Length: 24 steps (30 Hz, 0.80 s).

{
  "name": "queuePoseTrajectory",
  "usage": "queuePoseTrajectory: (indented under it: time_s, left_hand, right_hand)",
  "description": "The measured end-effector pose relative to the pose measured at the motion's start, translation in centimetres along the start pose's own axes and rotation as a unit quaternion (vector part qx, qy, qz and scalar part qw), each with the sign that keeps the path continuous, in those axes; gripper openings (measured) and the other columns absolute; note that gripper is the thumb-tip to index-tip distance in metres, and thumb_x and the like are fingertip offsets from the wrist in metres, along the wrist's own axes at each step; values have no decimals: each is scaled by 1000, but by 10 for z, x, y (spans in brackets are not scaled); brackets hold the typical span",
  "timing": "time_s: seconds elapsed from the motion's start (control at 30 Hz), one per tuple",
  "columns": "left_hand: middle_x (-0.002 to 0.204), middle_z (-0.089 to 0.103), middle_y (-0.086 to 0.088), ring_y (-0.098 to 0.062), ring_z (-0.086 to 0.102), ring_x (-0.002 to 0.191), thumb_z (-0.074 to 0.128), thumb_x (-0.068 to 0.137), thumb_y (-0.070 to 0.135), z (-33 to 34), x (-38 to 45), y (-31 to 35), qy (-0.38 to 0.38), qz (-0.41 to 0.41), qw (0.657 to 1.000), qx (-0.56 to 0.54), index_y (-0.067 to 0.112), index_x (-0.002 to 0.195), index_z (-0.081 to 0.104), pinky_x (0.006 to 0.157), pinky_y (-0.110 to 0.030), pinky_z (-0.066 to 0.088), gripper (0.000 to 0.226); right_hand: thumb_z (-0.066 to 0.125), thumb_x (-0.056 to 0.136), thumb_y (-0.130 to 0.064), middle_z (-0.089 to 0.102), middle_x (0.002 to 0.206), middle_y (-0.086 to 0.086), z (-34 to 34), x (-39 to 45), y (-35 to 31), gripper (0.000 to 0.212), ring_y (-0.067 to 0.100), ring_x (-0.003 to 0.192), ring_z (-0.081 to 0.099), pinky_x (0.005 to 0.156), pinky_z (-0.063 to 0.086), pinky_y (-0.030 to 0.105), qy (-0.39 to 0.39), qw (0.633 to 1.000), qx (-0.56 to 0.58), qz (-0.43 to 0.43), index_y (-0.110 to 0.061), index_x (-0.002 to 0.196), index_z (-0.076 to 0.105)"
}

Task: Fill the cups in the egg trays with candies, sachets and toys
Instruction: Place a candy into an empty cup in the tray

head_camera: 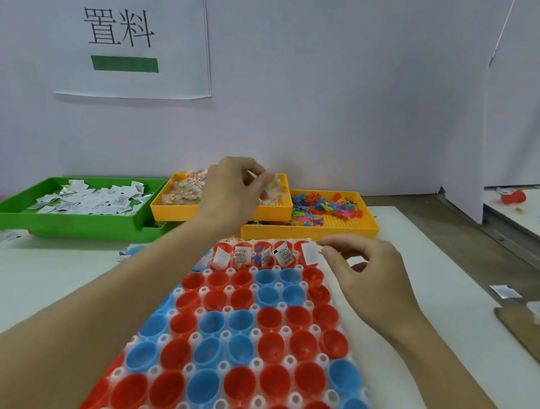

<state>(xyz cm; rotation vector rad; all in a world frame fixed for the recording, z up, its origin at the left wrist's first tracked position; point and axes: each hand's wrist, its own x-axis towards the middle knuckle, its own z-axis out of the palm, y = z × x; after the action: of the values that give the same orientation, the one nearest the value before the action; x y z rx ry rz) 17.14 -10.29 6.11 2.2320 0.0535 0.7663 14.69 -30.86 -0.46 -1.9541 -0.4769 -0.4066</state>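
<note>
1. Head view: my left hand (pixel 233 193) reaches to 12 o'clock over the yellow candy tray (pixel 217 215), fingers pinching a clear candy packet (pixel 272 184).
2. My right hand (pixel 365 275) sits at 1 o'clock of the egg tray (pixel 245 353), thumb and forefinger pinching a white sachet (pixel 310 254) at the far-row corner cup.
3. Far-row cups hold upright sachets (pixel 262 255); the nearer red and blue cups (pixel 241 322) hold nothing that I can see.
4. At 10 o'clock I read a green tray (pixel 57 224) of sachets; at 1 o'clock, a second yellow tray (pixel 325 234) of coloured toys (pixel 322 208).
</note>
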Motion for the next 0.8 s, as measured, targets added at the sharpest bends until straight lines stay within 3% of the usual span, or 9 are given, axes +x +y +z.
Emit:
queuePoseTrajectory:
  time_s: [0.07, 0.2, 0.37, 0.47, 0.63, 0.7, 0.8]
  left_hand:
    - [66, 71, 1, -4, 63, 54, 62, 97, 21, -10, -27, 14, -53, -8, 997, -62, 17, 85, 71, 50, -13, 46, 16]
    - [70, 75, -6, -15, 70, 61, 62, 96, 14, -24, -65, 29, -148, -38, 972, -176, 8, 87, 72, 61, -22, 58, 15]
    - [72, 75, -10, -20, 72, 66, 62, 95, 11, -29, -73, 31, -219, -61, 958, -176, 1, 91, 71, 67, -26, 60, 14]
    - [74, 75, -4, -21, 72, 72, 69, 91, 15, -31, -71, 30, -224, -29, 968, -111, 11, 88, 74, 74, -34, 61, 8]
    - [74, 76, -2, -20, 73, 72, 72, 88, 16, -28, -71, 28, -223, -8, 972, -79, 13, 89, 71, 76, -46, 59, 4]
    - [72, 75, -1, -16, 72, 68, 72, 87, 15, -29, -70, 27, -211, -3, 974, -77, 15, 88, 69, 74, -41, 60, 3]
    - [67, 73, 2, -7, 68, 59, 75, 84, 14, -29, -70, 25, -177, 19, 982, -58, 19, 82, 66, 61, -23, 55, 10]
  right_hand:
    - [68, 93, -21, 69, 91, -21, 2, -2, -9, 13, -6, 89, 61, 65, 46, 6, 18, 1000, 11, -20, -26, 103, 75]
    - [71, 89, -26, 74, 90, -18, 10, -9, -26, 14, 0, 90, 68, 70, 52, 12, 15, 994, 102, -42, -30, 103, 74]
    - [72, 88, -22, 75, 85, -13, 19, -13, -32, 7, 3, 84, 72, 72, 54, 13, 2, 987, 162, -23, -26, 93, 74]
    - [71, 79, -36, 75, 83, -12, 19, -13, -30, 17, 4, 83, 71, 74, 55, 15, -3, 985, 172, 8, -24, 90, 75]
    - [77, 81, -19, 76, 82, -6, 14, -11, -25, 9, 8, 77, 73, 67, 57, 17, -7, 983, 178, 45, -21, 90, 74]
    - [77, 81, -18, 76, 79, -1, 12, -11, -26, 8, 13, 72, 74, 64, 57, 19, -15, 980, 194, 50, -19, 89, 74]
    - [75, 84, -12, 76, 76, 2, 13, -12, -27, 4, 14, 68, 74, 60, 55, 17, -28, 975, 211, 59, -14, 87, 73]
